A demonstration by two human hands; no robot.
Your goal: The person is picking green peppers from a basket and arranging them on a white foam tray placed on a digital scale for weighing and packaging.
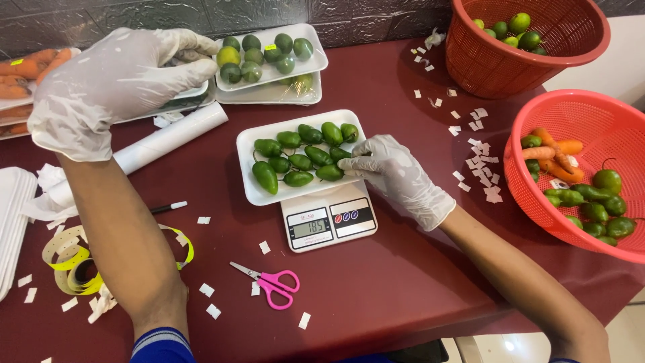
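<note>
Here, my gloved right hand [396, 176] rests loosely curled fingertips on green peppers [302, 156] in a white tray [250, 191] atop the scale [329, 220], while my left hand [111, 84] hovers raised, fingers curled, empty.

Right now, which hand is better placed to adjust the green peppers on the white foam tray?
Right. The gloved right hand already rests its fingers on the green peppers in the white foam tray on the digital scale; the gloved left hand is raised, away over the back trays.

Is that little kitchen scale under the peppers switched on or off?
On. The scale shows lit digits on its display, with the white tray of green peppers resting on it.
</note>
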